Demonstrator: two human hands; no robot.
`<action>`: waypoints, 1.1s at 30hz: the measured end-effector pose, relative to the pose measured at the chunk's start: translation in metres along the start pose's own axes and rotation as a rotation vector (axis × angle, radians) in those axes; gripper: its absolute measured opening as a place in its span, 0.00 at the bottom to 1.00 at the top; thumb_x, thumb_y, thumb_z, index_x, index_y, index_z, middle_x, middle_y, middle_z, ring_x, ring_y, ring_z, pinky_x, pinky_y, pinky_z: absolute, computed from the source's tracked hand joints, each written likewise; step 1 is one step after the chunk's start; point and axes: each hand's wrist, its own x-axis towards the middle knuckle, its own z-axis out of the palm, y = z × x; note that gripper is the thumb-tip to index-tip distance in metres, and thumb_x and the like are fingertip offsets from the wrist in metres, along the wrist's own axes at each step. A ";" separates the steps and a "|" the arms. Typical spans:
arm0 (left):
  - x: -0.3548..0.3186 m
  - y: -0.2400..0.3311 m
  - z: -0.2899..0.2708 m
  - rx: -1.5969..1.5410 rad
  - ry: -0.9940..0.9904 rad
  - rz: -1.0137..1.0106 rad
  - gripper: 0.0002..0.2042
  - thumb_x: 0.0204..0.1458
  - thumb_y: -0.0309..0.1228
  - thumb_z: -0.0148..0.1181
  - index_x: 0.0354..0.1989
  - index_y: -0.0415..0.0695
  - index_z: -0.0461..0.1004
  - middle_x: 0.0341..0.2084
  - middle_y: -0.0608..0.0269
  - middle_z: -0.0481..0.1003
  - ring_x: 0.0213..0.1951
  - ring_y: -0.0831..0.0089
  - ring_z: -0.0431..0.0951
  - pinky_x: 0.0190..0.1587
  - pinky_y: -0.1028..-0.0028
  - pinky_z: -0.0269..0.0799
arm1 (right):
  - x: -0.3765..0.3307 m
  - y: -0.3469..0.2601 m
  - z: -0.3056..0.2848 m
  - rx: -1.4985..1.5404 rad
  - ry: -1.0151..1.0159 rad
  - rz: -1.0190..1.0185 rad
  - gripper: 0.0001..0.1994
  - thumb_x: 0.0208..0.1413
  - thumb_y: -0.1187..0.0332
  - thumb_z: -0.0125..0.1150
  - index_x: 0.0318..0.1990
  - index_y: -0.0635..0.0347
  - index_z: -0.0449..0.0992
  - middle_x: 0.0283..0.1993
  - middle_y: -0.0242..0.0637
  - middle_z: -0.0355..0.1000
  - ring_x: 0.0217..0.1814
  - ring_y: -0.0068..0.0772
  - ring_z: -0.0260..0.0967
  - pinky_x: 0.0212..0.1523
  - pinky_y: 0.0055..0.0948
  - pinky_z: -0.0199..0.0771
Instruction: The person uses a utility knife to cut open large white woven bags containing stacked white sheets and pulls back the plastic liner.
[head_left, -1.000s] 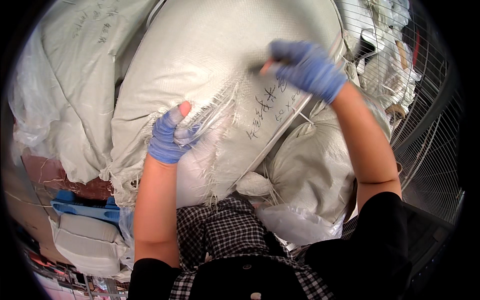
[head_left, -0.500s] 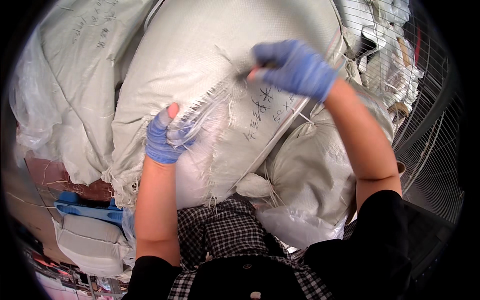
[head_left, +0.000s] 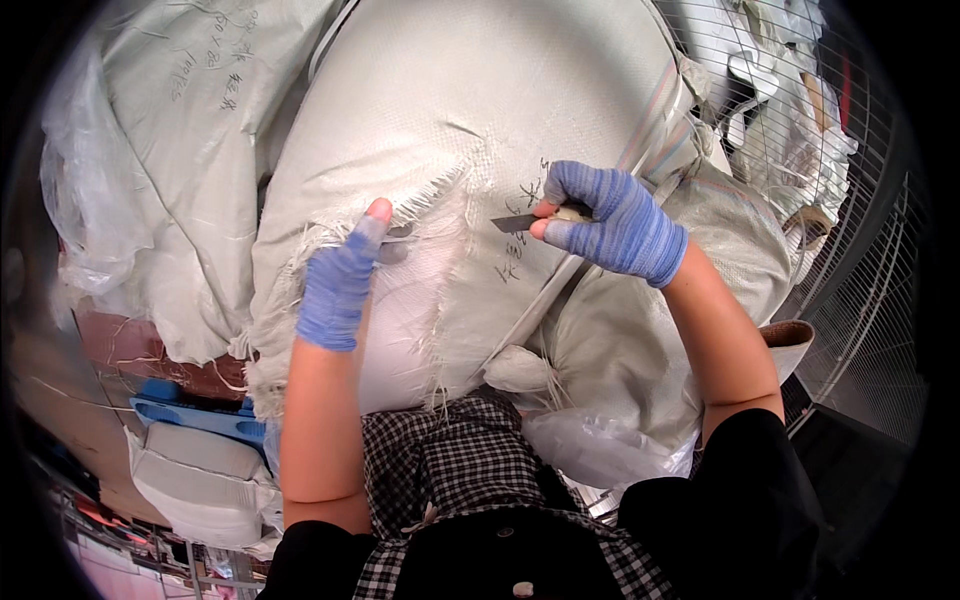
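A large off-white woven plastic sack (head_left: 470, 130), stuffed full and rounded, fills the centre and upper centre of the frame; dark handwriting runs down its right side. A frayed cut edge (head_left: 420, 200) with loose white threads crosses the sack near mid-frame, from centre-left up toward the centre. The left hand (head_left: 338, 285), in a blue knitted glove, sits left of centre with its fingers closed on the frayed edge, the bare thumb tip pointing up against the fabric. The right hand (head_left: 610, 222), in a matching blue glove, sits right of centre, curled firmly around the pale handle of a small knife with a dark blade (head_left: 515, 223); the blade projects leftward from the fist and its tip lies on the sack surface, just to the right of the frayed edge. The blade is between the two hands, nearer the right one. A second grey-white woven sack (head_left: 170, 150) lies in the upper left of the frame, touching the first. A wire mesh cage wall (head_left: 860, 250) curves down the right side. A blue plastic piece (head_left: 190, 415) shows in the lower left. The person's checked shirt (head_left: 450, 480) occupies the lower centre.
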 end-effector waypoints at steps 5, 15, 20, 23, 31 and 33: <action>0.007 -0.008 0.021 -0.407 -0.109 -0.160 0.22 0.48 0.41 0.61 0.44 0.36 0.67 0.37 0.54 0.72 0.39 0.65 0.74 0.40 0.69 0.75 | -0.025 0.012 -0.001 0.096 0.045 0.018 0.13 0.45 0.60 0.64 0.29 0.59 0.72 0.25 0.33 0.71 0.27 0.24 0.66 0.32 0.25 0.67; 0.031 -0.006 0.058 -0.604 0.115 -0.345 0.19 0.51 0.39 0.58 0.45 0.39 0.64 0.37 0.51 0.71 0.38 0.59 0.74 0.38 0.61 0.76 | -0.049 0.032 0.000 0.199 0.112 0.035 0.11 0.46 0.62 0.64 0.29 0.58 0.71 0.24 0.32 0.67 0.29 0.23 0.64 0.33 0.24 0.66; 0.040 -0.018 0.059 -0.131 0.438 -0.276 0.16 0.51 0.39 0.58 0.39 0.38 0.68 0.28 0.58 0.71 0.23 0.68 0.71 0.25 0.71 0.72 | -0.050 0.035 -0.002 0.088 0.101 0.015 0.10 0.46 0.64 0.64 0.29 0.58 0.71 0.24 0.29 0.67 0.31 0.21 0.64 0.34 0.23 0.66; 0.033 -0.024 0.053 -0.364 0.388 -0.217 0.11 0.53 0.34 0.55 0.37 0.37 0.69 0.30 0.57 0.71 0.27 0.68 0.71 0.31 0.72 0.73 | -0.057 0.053 -0.001 0.210 0.088 0.044 0.10 0.46 0.65 0.63 0.30 0.59 0.70 0.26 0.28 0.67 0.33 0.19 0.64 0.35 0.22 0.65; 0.019 -0.020 0.047 -0.546 0.056 -0.184 0.15 0.55 0.34 0.52 0.44 0.33 0.65 0.39 0.50 0.71 0.42 0.59 0.73 0.46 0.62 0.72 | 0.006 0.070 0.032 0.865 0.302 0.100 0.14 0.46 0.61 0.64 0.35 0.60 0.73 0.27 0.29 0.67 0.31 0.19 0.62 0.34 0.19 0.64; 0.018 -0.012 0.051 -0.500 0.024 -0.186 0.16 0.55 0.36 0.53 0.44 0.34 0.65 0.40 0.51 0.71 0.42 0.60 0.73 0.46 0.63 0.73 | 0.036 0.074 0.035 0.959 0.334 0.209 0.14 0.46 0.60 0.64 0.33 0.60 0.74 0.25 0.27 0.66 0.30 0.17 0.62 0.32 0.19 0.63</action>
